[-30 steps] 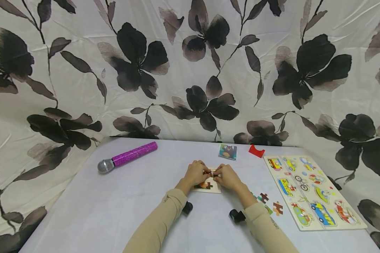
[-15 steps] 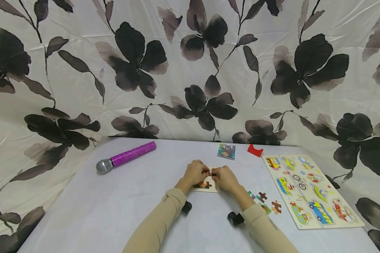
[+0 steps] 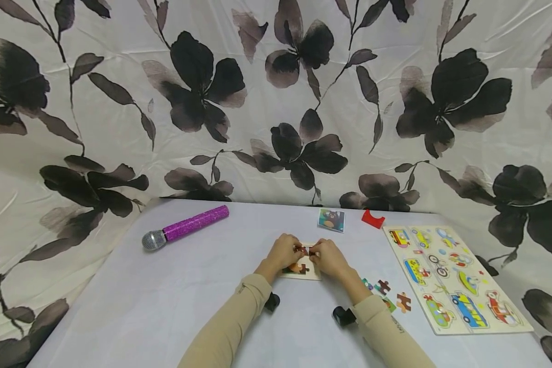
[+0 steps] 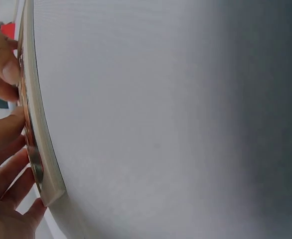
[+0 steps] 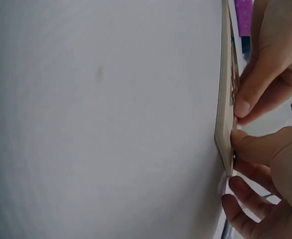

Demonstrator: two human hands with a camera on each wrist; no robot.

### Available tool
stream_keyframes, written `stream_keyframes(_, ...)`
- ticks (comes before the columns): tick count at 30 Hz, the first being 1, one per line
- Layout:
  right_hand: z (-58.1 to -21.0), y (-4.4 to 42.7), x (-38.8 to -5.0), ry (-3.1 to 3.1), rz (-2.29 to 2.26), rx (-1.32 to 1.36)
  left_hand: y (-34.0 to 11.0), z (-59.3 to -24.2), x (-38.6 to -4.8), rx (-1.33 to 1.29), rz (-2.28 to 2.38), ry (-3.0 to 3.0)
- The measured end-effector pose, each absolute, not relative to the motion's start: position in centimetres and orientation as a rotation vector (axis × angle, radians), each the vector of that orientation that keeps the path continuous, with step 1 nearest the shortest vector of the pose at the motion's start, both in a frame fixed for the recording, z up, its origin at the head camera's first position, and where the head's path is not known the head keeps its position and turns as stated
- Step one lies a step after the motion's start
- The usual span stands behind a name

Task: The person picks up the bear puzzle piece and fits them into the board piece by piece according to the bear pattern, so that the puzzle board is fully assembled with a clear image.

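A small wooden puzzle board (image 3: 313, 273) lies on the table between both hands, partly filled with brown and orange jigsaw pieces (image 3: 298, 268). My left hand (image 3: 283, 253) holds the board at its left side, thumb over the pieces and other fingers along the far edge in the left wrist view. At the board's upper right, my right hand (image 3: 328, 256) pinches a small dark jigsaw piece (image 3: 311, 251), mostly covered by the fingertips. Seen from the right wrist, the right thumb and forefinger meet at the board's edge (image 5: 225, 119), close to the left thumb.
Several loose jigsaw pieces (image 3: 403, 302) lie beside the right forearm. A vehicle picture board (image 3: 434, 291) is at the right. Behind the hands are a bear picture card (image 3: 331, 221) and a red piece (image 3: 373, 219). A purple microphone (image 3: 195, 223) lies at the left.
Both hands stay at the puzzle board. The right fingertips shift slightly at its upper right corner, where a dark piece now shows. The head view sways a little.
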State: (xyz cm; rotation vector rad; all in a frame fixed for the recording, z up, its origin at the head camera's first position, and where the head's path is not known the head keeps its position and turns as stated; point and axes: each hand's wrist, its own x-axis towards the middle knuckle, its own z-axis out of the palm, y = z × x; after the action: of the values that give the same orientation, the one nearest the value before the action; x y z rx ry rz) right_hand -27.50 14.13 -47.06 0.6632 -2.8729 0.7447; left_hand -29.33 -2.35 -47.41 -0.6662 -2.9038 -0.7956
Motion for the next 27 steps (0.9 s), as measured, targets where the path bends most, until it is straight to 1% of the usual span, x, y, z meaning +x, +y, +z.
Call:
stream_keyframes(8,-47.22,14.63,-27.92,-2.869,0.941,0.608,-2.53,-47.39,-29.39,-0.611,-0.863,-2.947)
stream_keyframes(16,-47.42,14.72,-28.0,-2.841,0.915,0.701,-2.18,-47.26,-29.23,-0.561,-0.761,-2.968)
stream_keyframes(27,-47.01,14.78,-28.47,-2.887,0.92,0.672,-2.01,-46.79,-29.13,-0.56,-0.69,-2.955)
